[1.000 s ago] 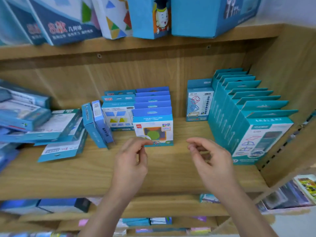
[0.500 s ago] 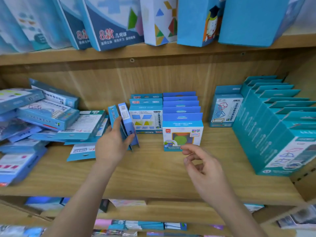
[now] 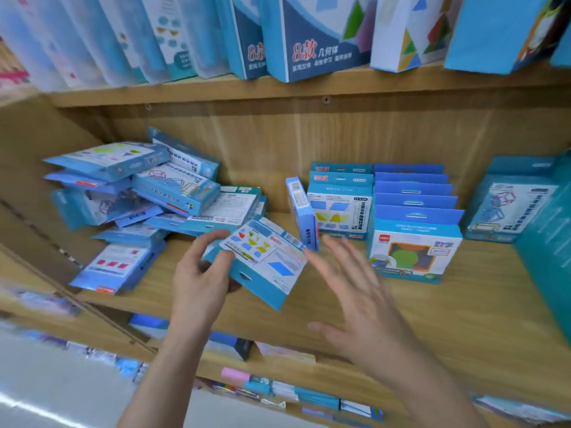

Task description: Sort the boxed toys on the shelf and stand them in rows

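Your left hand [image 3: 200,273] grasps a flat blue toy box [image 3: 265,257] by its left end, thumb on the printed face and fingers beneath. It holds the box tilted above the front of the wooden shelf [image 3: 432,319], the hang-tab end pointing toward you. Your right hand [image 3: 358,301] is released, fingers straight and spread, holding nothing. Its fingertips lie just beside the box's right corner; whether they touch it cannot be told. Behind the held box, one narrow box [image 3: 301,211] stands on edge, slightly tilted, just beside a short row of upright boxes [image 3: 340,208] printed with blue and yellow shapes. Right of that stands a second row [image 3: 414,245], its front box showing a green circle. Farther right are upright teal boxes [image 3: 509,208]. At the left end of the shelf, a loose pile of boxes [image 3: 139,193] lies flat and askew. Larger boxes [image 3: 309,35] line the shelf above.
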The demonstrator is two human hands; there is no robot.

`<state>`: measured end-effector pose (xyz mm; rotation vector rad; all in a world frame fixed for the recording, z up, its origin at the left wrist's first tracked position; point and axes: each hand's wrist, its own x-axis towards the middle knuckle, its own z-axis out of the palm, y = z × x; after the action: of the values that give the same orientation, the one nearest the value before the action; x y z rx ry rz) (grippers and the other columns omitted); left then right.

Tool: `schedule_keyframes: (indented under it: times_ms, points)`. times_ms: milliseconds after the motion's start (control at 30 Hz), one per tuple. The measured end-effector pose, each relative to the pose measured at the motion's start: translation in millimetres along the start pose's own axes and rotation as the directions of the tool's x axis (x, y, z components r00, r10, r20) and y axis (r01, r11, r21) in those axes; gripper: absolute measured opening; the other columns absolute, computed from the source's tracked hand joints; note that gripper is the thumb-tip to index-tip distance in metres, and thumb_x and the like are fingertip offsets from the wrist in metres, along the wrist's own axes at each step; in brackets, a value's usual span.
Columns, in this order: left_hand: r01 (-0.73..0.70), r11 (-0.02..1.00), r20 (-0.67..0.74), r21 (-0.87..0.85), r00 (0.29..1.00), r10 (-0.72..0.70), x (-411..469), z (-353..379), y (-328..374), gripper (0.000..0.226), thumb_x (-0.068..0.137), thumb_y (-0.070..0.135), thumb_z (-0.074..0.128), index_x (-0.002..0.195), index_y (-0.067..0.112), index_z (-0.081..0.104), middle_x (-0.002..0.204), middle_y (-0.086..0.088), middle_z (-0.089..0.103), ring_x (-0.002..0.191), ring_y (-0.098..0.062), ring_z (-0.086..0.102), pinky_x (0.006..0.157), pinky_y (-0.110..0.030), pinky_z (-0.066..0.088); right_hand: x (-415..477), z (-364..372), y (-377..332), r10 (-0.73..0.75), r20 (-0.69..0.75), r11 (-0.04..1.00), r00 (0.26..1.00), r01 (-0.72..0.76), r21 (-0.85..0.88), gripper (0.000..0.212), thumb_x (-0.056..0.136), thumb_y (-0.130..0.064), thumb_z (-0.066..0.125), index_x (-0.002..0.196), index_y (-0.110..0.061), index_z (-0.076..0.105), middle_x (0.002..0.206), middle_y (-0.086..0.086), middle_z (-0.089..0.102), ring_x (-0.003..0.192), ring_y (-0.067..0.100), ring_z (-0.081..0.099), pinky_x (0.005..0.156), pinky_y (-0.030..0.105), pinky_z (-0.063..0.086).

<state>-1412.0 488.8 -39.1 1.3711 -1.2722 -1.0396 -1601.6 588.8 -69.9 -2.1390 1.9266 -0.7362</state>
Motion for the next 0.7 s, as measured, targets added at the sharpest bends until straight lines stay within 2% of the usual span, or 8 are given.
schedule_keyframes:
  times_ms: [67,133,167,267,367,467,567,700]
  points:
    - [0.090,0.992,0.095,-0.090,0.992,-0.081,-13,-7,12,0.029,0.092,0.006,0.047,0.100,0.024,0.069,0.085,-0.005,0.074,0.068,-0.013,0.069,0.052,-0.027,0.055,9,8,-12,-0.086,-0.044,0.996,0.995,0.085,-0.041,0.091,0.078,-0.049,0.063,0.142,-0.055,-0.002,0.157,-0.020,0.000,0.144,0.004,-0.009,0.112,0.034,0.007]
    - [0.187,0.979,0.220,-0.076,0.961,-0.167,-20,-15,18,0.029,0.095,0.014,0.044,0.102,0.023,0.070,0.087,-0.007,0.074,0.069,-0.019,0.069,0.054,-0.027,0.055,14,16,-20,-0.138,-0.123,0.990,0.983,0.139,-0.004,0.072,0.075,-0.042,0.055,0.139,-0.047,0.023,0.149,-0.020,0.032,0.140,0.000,0.019,0.109,0.034,0.018]
    - [0.229,0.973,0.284,-0.038,0.936,-0.209,-21,-19,20,0.027,0.097,0.023,0.044,0.103,0.022,0.070,0.086,-0.011,0.073,0.067,-0.023,0.068,0.055,-0.028,0.054,15,17,-21,-0.125,-0.167,0.989,0.978,0.136,0.057,0.063,0.073,-0.035,0.057,0.131,-0.045,0.035,0.136,-0.025,0.046,0.129,-0.003,0.035,0.103,0.032,0.026]
    - [0.240,0.969,0.443,0.057,0.864,-0.240,-24,-26,22,0.042,0.092,0.052,0.042,0.091,0.018,0.066,0.079,-0.013,0.071,0.064,-0.019,0.059,0.058,-0.029,0.050,13,12,-19,0.124,-0.187,0.885,0.974,-0.023,0.465,0.042,0.075,-0.030,0.073,0.105,-0.046,0.049,0.093,-0.033,0.062,0.087,-0.006,0.058,0.076,0.017,0.045]
    - [0.003,0.980,0.496,0.198,0.862,-0.103,-24,-17,18,0.031,0.084,0.047,0.054,0.090,0.020,0.065,0.061,0.005,0.062,0.052,-0.001,0.048,0.050,-0.014,0.040,15,9,-10,0.286,-0.070,0.671,0.956,-0.147,0.727,0.037,0.079,-0.018,0.075,0.102,-0.038,0.055,0.097,-0.021,0.069,0.089,0.001,0.066,0.077,0.026,0.054]
    - [0.005,0.994,0.450,0.110,0.892,-0.054,-23,-1,13,0.009,0.089,0.026,0.060,0.093,0.019,0.066,0.057,0.008,0.062,0.046,0.003,0.052,0.044,-0.008,0.036,17,11,-2,0.366,0.014,0.501,0.931,-0.209,0.840,0.040,0.080,-0.011,0.073,0.108,-0.033,0.055,0.101,-0.014,0.072,0.094,0.008,0.069,0.078,0.035,0.057]
    - [0.009,0.996,0.429,0.085,0.902,-0.045,-20,10,8,0.004,0.089,0.025,0.062,0.087,0.028,0.064,0.069,0.005,0.072,0.061,0.003,0.064,0.049,-0.010,0.043,15,13,5,0.417,0.055,0.450,0.907,-0.258,0.855,0.040,0.081,-0.011,0.071,0.112,-0.031,0.053,0.103,-0.011,0.072,0.095,0.010,0.069,0.079,0.039,0.057]
    - [-0.035,0.994,0.437,0.108,0.899,-0.016,-14,19,-7,0.020,0.088,0.028,0.063,0.104,0.016,0.067,0.070,-0.002,0.066,0.051,0.002,0.054,0.044,-0.010,0.038,12,14,11,0.439,0.049,0.466,0.897,-0.275,0.841,0.038,0.083,-0.011,0.070,0.110,-0.032,0.052,0.102,-0.013,0.072,0.096,0.008,0.068,0.082,0.038,0.056]
